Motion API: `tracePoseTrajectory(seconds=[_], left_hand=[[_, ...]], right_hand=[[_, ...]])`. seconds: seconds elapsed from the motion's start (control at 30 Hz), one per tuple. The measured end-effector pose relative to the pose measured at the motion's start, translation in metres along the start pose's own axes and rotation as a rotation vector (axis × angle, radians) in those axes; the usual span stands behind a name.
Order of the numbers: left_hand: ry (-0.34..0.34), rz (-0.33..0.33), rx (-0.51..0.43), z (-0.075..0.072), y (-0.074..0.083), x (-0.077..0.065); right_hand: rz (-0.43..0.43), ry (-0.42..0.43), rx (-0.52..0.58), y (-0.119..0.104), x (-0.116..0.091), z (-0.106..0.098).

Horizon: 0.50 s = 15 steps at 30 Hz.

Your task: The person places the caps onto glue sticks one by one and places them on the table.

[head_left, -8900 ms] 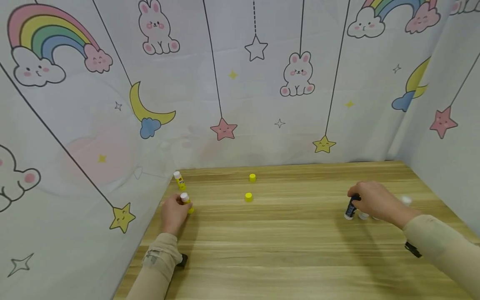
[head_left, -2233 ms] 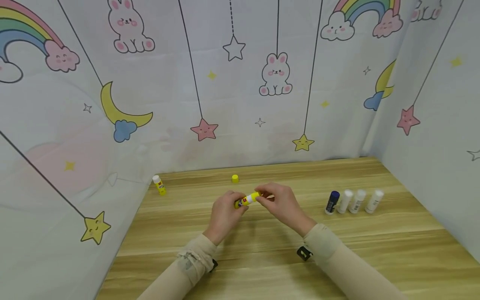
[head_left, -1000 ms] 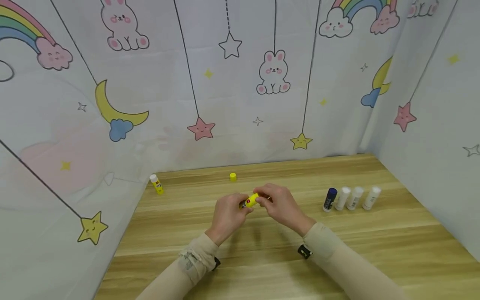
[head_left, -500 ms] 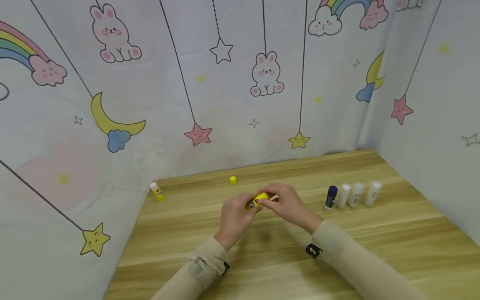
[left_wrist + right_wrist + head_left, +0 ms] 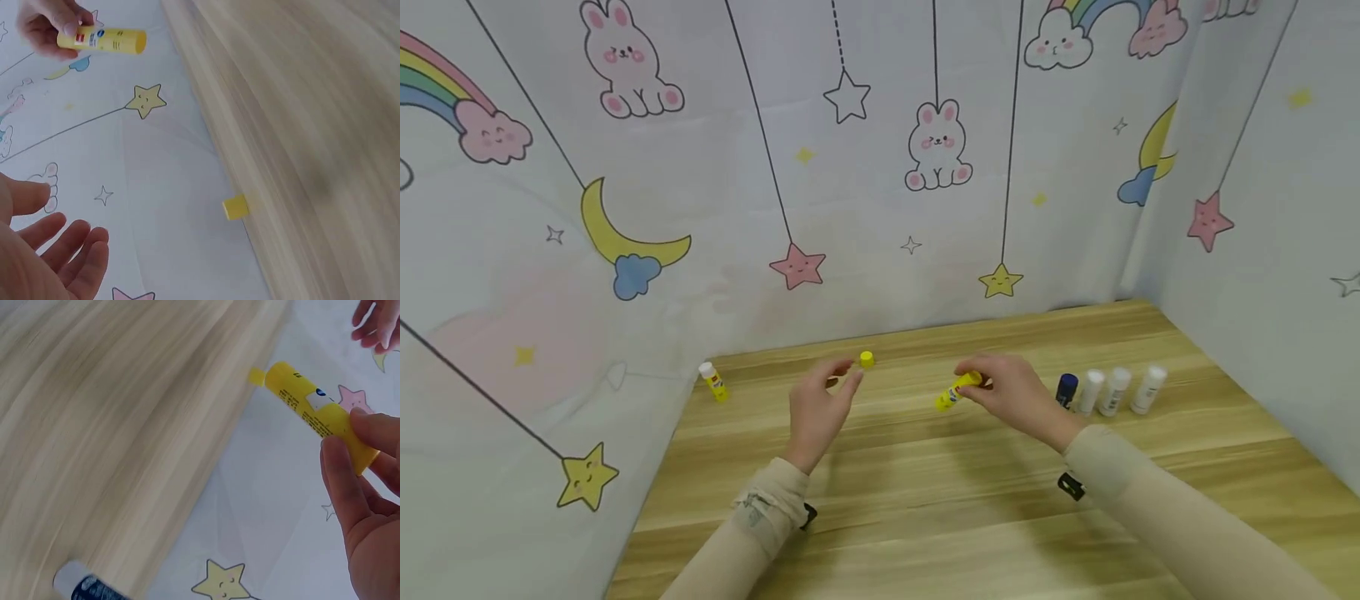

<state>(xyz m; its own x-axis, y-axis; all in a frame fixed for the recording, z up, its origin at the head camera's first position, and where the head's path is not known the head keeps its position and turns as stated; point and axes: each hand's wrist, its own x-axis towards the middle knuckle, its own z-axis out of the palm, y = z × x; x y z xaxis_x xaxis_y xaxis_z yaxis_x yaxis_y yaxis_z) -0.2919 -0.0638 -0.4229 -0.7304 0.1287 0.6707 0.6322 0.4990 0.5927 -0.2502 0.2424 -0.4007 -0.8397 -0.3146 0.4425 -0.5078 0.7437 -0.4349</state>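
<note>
My right hand [image 5: 1011, 396] pinches a yellow glue stick [image 5: 957, 391] by its upper end and holds it tilted above the table. In the right wrist view the glue stick [image 5: 312, 409] has a yellow cap end between thumb and fingers. My left hand [image 5: 820, 408] holds nothing; its fingers are apart and loosely bent, as the left wrist view also shows of that hand [image 5: 53, 250]. Just beyond its fingertips, near the back edge, stands a small yellow cap [image 5: 867, 359]. A second yellow glue stick with a white top [image 5: 713, 382] stands at the far left.
On the right, a glue stick with a dark blue cap [image 5: 1066, 390] stands in a row with several white ones [image 5: 1115, 392], partly behind my right hand. The wooden table [image 5: 895, 500] meets a patterned white curtain [image 5: 865, 200] at the back.
Earlier both hands held the yellow glue stick together, its white top then covered by a yellow cap. Now the left hand has let go and moved left; the right hand carries the stick rightward.
</note>
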Motion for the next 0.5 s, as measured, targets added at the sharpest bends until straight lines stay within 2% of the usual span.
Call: tracePoseTrajectory(seconds=[0.1, 0.23, 0.37, 0.5], left_hand=[[0.063, 0.007, 0.022, -0.008, -0.011, 0.007], [0.114, -0.001, 0.073, -0.014, -0.027, 0.016], [0.147, -0.038, 0.121, -0.017, -0.048, 0.021], [0.188, -0.076, 0.171, -0.021, -0.067, 0.021]], right_hand=[[-0.007, -0.024, -0.046, 0.007, -0.004, -0.007], [0.022, -0.069, -0.092, 0.013, -0.007, -0.015], [0.051, -0.113, -0.12, 0.018, -0.011, -0.022], [0.05, -0.136, -0.133, 0.024, -0.016, -0.026]])
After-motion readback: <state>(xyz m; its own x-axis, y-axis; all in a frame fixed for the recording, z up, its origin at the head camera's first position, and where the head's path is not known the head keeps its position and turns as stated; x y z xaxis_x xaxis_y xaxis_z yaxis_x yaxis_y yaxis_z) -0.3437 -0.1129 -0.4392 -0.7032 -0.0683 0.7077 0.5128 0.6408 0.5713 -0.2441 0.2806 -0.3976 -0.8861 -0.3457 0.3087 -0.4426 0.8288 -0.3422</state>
